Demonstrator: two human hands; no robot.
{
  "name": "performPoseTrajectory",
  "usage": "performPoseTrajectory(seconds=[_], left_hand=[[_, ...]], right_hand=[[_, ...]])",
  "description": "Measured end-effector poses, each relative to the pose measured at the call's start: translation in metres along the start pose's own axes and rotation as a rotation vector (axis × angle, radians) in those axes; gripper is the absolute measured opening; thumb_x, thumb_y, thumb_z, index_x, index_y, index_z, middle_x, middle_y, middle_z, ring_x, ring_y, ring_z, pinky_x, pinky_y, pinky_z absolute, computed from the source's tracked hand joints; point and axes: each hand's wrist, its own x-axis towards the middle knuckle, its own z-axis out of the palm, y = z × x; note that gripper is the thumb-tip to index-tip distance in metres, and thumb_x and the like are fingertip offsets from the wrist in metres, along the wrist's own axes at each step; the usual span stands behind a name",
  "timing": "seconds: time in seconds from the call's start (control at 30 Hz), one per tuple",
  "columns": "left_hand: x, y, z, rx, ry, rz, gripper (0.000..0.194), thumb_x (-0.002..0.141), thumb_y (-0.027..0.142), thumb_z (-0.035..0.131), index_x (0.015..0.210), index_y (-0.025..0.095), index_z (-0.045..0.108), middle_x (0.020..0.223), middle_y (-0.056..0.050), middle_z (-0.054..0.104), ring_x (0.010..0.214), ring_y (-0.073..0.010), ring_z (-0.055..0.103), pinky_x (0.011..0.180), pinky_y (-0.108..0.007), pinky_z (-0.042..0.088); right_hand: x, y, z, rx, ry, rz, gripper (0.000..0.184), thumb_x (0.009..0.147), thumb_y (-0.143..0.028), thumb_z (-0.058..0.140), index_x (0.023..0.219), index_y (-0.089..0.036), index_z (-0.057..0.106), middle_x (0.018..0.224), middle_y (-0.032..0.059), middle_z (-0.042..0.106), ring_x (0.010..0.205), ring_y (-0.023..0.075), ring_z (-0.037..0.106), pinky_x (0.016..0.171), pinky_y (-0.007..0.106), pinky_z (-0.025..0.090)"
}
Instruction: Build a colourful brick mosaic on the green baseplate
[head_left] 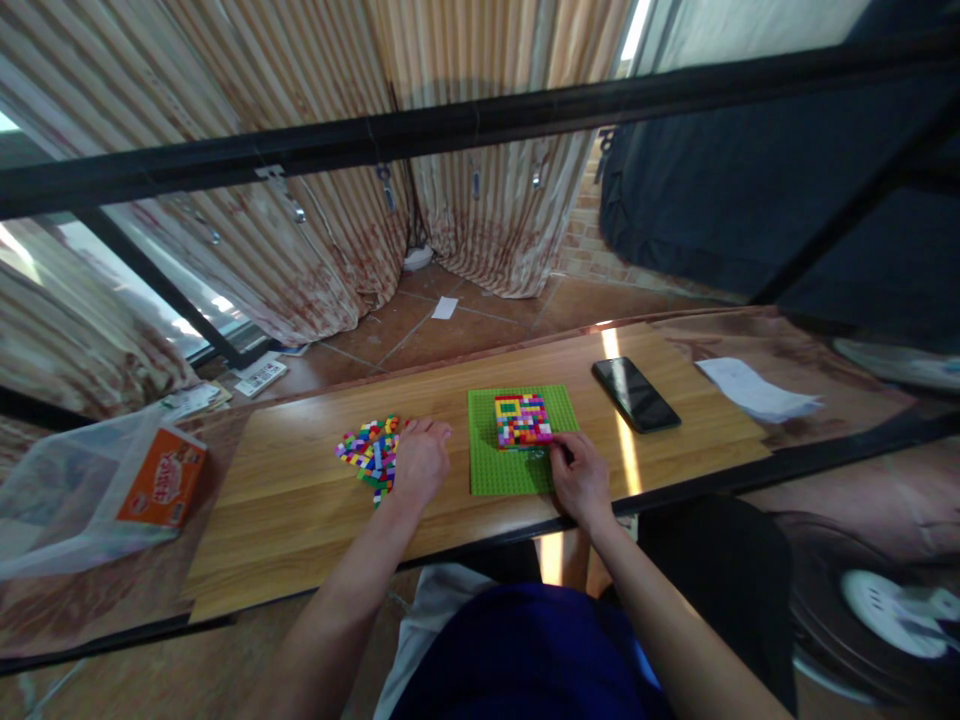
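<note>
A green baseplate lies on the wooden table, with a block of many-coloured small bricks built on its far right part. My right hand rests at the plate's near right edge, fingers curled in a pinch just below the built block; what it pinches is too small to make out. My left hand lies on the table left of the plate, fingers stretched over the right side of a loose pile of coloured bricks.
A black phone lies right of the plate, and a white paper beyond it. An orange box in a clear plastic bag sits at the left. A black bar crosses above; curtains hang behind.
</note>
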Motion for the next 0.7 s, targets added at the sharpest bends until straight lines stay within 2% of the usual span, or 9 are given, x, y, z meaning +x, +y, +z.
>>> performPoseTrajectory(seconds=[0.27,0.47,0.57,0.7], left_hand=[[0.0,-0.006,-0.005,0.125,-0.099,0.011,0.022,0.083,0.018,0.049,0.082,0.018,0.071,0.087,-0.011,0.069,0.089,-0.0254,0.06,0.086,-0.038,0.043],[0.001,-0.011,-0.017,0.143,-0.167,-0.022,0.027,0.086,0.022,0.047,0.089,0.023,0.073,0.091,-0.007,0.072,0.091,-0.0236,0.064,0.085,-0.036,0.044],[0.0,-0.011,-0.023,0.138,-0.17,-0.065,0.024,0.084,0.023,0.05,0.09,0.024,0.073,0.094,-0.006,0.073,0.094,-0.0234,0.064,0.086,-0.036,0.045],[0.0,-0.01,-0.033,0.052,-0.125,-0.092,0.027,0.079,0.017,0.054,0.098,0.023,0.072,0.099,-0.007,0.072,0.094,-0.0236,0.065,0.087,-0.036,0.047]], right_hand=[[0.0,0.001,0.001,0.018,0.003,-0.002,0.021,0.086,-0.025,0.047,0.085,-0.018,0.066,0.088,0.0081,0.066,0.082,0.0205,0.06,0.074,0.034,0.047],[0.0,0.0,0.0,0.004,0.001,-0.002,0.021,0.086,-0.024,0.047,0.085,-0.017,0.066,0.087,0.0078,0.065,0.081,0.0201,0.06,0.073,0.033,0.046],[0.0,0.0,0.0,0.001,0.0,-0.009,0.02,0.086,-0.024,0.047,0.085,-0.018,0.066,0.088,0.0079,0.065,0.081,0.0201,0.06,0.073,0.033,0.046],[0.0,0.001,0.0,0.0,-0.002,-0.012,0.021,0.086,-0.024,0.046,0.084,-0.018,0.066,0.088,0.0078,0.066,0.081,0.0201,0.06,0.073,0.033,0.046]])
